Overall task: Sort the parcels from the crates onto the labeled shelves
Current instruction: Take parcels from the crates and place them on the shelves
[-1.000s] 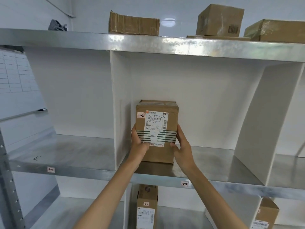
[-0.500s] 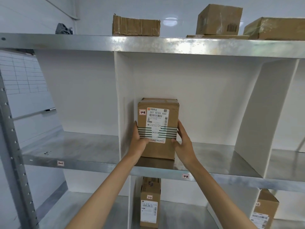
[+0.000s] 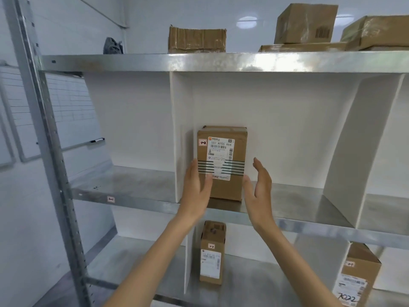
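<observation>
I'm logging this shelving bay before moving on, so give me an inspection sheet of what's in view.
Surface: metal middle shelf, tag 1-1 on its front edge.
Job's things: parcel marked 1-2 stands upright in the middle bay beside the left divider; lower parcel and lower-right parcel on the shelf below.
Clutter: dark bundle on top shelf.
Grips: left hand open along the parcel's left side; right hand open, just off its right side.
Cables: nothing seen.
Surroundings: whiteboard on left wall; cardboard boxes on top shelf.
</observation>
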A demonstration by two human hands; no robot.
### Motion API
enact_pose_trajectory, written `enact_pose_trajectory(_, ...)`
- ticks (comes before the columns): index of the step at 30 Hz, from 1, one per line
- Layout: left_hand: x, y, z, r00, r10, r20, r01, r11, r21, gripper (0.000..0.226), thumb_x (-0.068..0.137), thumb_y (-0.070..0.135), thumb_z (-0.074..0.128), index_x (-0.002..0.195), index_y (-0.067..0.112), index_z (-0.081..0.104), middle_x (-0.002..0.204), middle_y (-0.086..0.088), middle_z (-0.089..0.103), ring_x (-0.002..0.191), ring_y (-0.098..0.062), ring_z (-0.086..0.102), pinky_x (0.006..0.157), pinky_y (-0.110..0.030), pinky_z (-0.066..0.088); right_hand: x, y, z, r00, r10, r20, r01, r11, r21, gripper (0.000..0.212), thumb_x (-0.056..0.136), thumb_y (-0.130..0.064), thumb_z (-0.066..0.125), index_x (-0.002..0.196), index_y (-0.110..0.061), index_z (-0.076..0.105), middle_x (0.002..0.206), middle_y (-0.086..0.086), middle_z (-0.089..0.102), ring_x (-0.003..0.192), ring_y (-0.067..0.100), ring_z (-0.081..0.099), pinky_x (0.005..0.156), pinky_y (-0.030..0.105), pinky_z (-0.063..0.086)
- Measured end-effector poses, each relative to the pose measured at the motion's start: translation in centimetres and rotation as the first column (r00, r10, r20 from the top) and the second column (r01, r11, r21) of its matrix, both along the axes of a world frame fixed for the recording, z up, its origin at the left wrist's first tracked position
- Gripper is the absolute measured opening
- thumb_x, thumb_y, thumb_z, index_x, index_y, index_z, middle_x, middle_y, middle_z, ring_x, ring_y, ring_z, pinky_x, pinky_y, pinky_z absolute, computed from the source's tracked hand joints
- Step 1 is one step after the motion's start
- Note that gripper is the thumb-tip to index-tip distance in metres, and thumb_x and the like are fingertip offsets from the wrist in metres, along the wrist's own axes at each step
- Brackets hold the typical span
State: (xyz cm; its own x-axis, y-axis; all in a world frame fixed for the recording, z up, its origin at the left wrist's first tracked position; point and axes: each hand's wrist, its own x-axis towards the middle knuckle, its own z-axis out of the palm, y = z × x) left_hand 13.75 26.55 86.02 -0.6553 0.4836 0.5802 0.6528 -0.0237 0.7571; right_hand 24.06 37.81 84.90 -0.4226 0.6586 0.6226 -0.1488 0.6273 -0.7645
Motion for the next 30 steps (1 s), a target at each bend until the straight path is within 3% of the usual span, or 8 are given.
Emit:
enact_pose_trajectory(6,4.1,-6.8,-1.0,0.984,0.144,-0.106,-0.134,0.986,0.096,0.044,0.099,0.029,0.039,0.142,0.021,0.034,0.144,0.008,0.037,0.128,0.005,0.03,0.096,0.004,0.019,1.7,-6.7,-1.1,0.99,0.137,-0.037,-0.131,0.984,0.12,0.047,0.095,-0.043,0.034,0.141,-0.034,0.03,0.142,-0.019,0.034,0.136,0.003,0.027,0.116,0.04,0.025)
enact_pose_trajectory(10,4.9,-13.7,-3.8,0.963,0.252,-0.09,-0.237,0.959,0.153,0.038,0.099,0.029,0.039,0.134,0.018,0.044,0.135,0.009,0.046,0.126,0.003,0.039,0.103,-0.005,0.027,1.2,-12.6,-4.1,0.958,0.285,0.026,-0.286,0.955,0.08,0.043,0.096,-0.038,0.036,0.138,-0.03,0.035,0.141,-0.013,0.037,0.136,0.007,0.029,0.116,0.039,0.025)
enact_pose_trajectory(13,4.7,-19.2,-7.4,0.927,0.374,0.034,-0.374,0.912,0.17,0.034,0.098,0.027,0.039,0.129,0.014,0.048,0.127,0.008,0.049,0.12,0.001,0.044,0.099,-0.004,0.03,0.1,-16.9,-7.2,0.912,0.396,0.109,-0.403,0.914,0.049,0.043,0.095,-0.043,0.036,0.135,-0.029,0.038,0.137,-0.008,0.044,0.13,0.008,0.038,0.112,0.04,0.031)
enact_pose_trajectory(17,4.8,-26.1,-13.6,0.805,0.558,0.2,-0.581,0.81,0.078,0.027,0.099,0.017,0.04,0.123,0.011,0.051,0.122,0.0,0.053,0.112,-0.005,0.048,0.093,-0.003,0.033,-0.6,-21.7,-12.1,0.801,0.55,0.237,-0.561,0.827,-0.022,0.038,0.098,-0.037,0.038,0.134,-0.025,0.041,0.132,-0.007,0.048,0.125,0.009,0.042,0.108,0.032,0.034)
enact_pose_trajectory(20,5.2,-30.9,-18.4,0.711,0.646,0.278,-0.665,0.746,-0.032,0.026,0.1,0.019,0.04,0.12,0.012,0.052,0.12,-0.002,0.054,0.112,-0.008,0.048,0.1,-0.018,0.036,-1.1,-24.4,-15.4,0.708,0.625,0.328,-0.636,0.766,-0.087,0.033,0.1,-0.028,0.041,0.132,-0.019,0.046,0.128,-0.003,0.052,0.121,0.01,0.046,0.099,0.017,0.035)
enact_pose_trajectory(24,5.9,-35.6,-23.4,0.605,0.727,0.325,-0.719,0.674,-0.17,0.024,0.1,0.021,0.039,0.117,0.014,0.054,0.118,-0.002,0.054,0.109,-0.011,0.049,0.093,-0.02,0.036,-2.3,-27.0,-20.0,0.588,0.681,0.437,-0.69,0.704,-0.17,0.028,0.1,-0.024,0.042,0.126,-0.019,0.051,0.12,-0.003,0.057,0.116,0.013,0.049,0.098,0.029,0.038)
enact_pose_trajectory(28,5.8,-38.2,-27.5,0.506,0.775,0.378,-0.719,0.621,-0.312,0.027,0.101,0.027,0.036,0.118,0.016,0.054,0.117,0.001,0.052,0.108,-0.012,0.049,0.095,-0.026,0.039,-4.4,-28.6,-24.6,0.433,0.694,0.575,-0.727,0.646,-0.232,0.028,0.1,-0.024,0.042,0.124,-0.016,0.052,0.119,-0.004,0.057,0.114,0.01,0.048,0.088,0.016,0.035)
enact_pose_trajectory(30,5.4,-39.1,-29.7,0.461,0.786,0.411,-0.707,0.606,-0.365,0.028,0.101,0.028,0.036,0.118,0.015,0.054,0.119,-0.001,0.053,0.111,-0.014,0.05,0.094,-0.025,0.038,-5.7,-29.2,-27.0,0.359,0.698,0.619,-0.726,0.626,-0.285,0.028,0.1,-0.025,0.042,0.124,-0.016,0.053,0.117,-0.003,0.058,0.112,0.011,0.05,0.089,0.017,0.038)
